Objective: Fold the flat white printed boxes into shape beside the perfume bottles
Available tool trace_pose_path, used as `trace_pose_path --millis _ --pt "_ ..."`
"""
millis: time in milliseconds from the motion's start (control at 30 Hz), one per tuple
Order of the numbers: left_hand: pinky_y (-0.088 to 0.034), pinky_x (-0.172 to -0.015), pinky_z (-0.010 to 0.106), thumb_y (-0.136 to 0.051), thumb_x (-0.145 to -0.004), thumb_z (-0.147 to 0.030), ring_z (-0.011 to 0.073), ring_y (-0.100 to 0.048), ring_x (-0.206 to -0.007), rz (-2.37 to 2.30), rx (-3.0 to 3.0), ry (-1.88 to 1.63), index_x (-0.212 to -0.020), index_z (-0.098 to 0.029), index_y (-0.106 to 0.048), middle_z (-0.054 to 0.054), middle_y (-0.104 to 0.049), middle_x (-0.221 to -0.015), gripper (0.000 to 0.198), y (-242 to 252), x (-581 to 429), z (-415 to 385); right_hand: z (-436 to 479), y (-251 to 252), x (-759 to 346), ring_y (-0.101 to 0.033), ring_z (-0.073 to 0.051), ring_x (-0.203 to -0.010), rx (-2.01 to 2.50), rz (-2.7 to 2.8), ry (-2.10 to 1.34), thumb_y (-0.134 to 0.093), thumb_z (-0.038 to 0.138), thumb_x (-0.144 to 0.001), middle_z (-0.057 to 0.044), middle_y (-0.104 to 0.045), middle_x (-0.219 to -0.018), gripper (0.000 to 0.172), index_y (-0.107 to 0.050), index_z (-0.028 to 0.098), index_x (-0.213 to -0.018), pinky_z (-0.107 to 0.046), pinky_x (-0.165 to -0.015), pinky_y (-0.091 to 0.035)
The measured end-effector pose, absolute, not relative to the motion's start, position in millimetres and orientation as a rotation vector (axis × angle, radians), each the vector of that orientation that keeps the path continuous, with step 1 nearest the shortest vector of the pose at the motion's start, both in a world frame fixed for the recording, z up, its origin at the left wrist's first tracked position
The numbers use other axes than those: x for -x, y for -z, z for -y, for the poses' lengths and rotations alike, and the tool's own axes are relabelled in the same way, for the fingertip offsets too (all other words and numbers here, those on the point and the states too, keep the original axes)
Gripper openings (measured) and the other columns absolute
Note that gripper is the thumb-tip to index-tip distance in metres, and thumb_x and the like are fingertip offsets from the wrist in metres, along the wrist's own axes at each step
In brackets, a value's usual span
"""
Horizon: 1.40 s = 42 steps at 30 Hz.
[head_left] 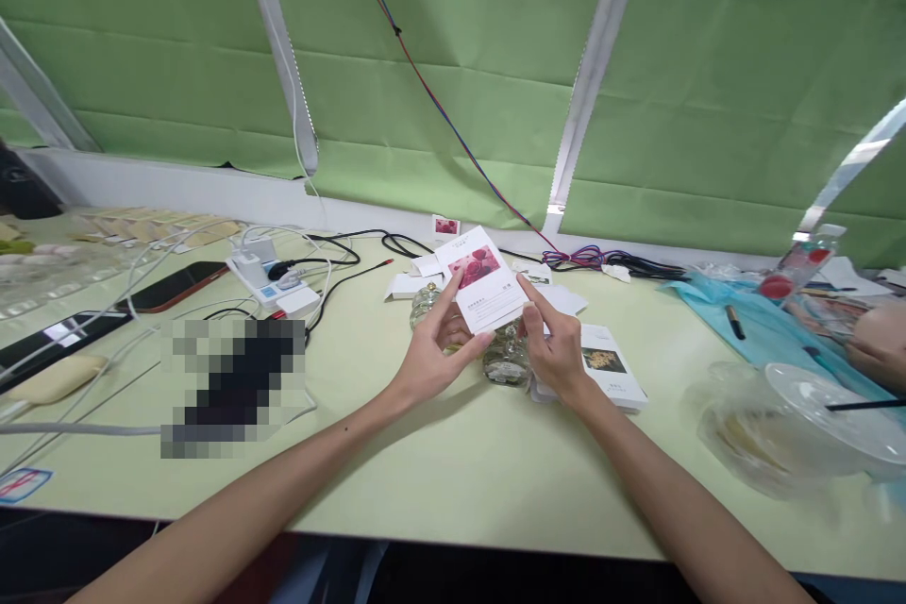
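My left hand (433, 347) and my right hand (554, 343) hold a small white box (482, 288) with a red picture on its face, tilted above the pale green table (453, 481). Fingers of both hands pinch its lower edges. Just under the box, between my hands, stands a clear glass bottle (506, 360). A second glass bottle (425, 302) sits behind my left hand. Under my right hand lies another white box (610, 376) with a dark picture.
Several more small white boxes (409, 285) lie behind. A power strip (273, 288) with cables and two phones (176, 285) sit at left. Clear plastic containers (799, 425) and a blue sheet (764, 330) are at right, where another person's hand (881, 344) shows.
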<state>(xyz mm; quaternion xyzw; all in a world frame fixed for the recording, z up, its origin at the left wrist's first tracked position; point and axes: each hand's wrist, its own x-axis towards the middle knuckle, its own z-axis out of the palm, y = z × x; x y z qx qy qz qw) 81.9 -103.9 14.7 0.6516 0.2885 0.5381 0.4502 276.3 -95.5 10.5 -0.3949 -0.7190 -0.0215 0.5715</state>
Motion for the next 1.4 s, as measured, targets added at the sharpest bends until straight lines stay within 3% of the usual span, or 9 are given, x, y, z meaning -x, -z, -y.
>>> trace_pose_path --millis 800,1400 --pt "-0.061 -0.093 0.035 -0.076 -0.089 -0.039 0.0270 -0.068 -0.120 -0.714 -1.669 -1.320 -0.167 -0.029 -0.018 0.015 -0.063 -0.145 0.098 -10.5 -80.4 101.9 95.7 -11.8 -274.9 -0.053 -0.011 -0.048 0.872 1.658 0.081 -0.048 0.033 -0.105 0.001 -0.069 -0.063 0.041 -0.071 0.015 -0.135 -0.023 -0.055 -0.048" --pt "-0.063 -0.092 0.036 -0.079 -0.087 -0.038 0.0274 -0.069 -0.118 -0.711 -1.728 -1.340 -0.167 -0.028 -0.020 0.015 -0.065 -0.143 0.099 -6.3 -80.8 99.1 93.7 -9.8 -275.8 -0.050 -0.011 -0.047 0.874 1.644 0.082 -0.049 0.031 -0.106 0.003 -0.063 -0.056 0.041 -0.071 0.013 -0.135 -0.022 -0.054 -0.045"
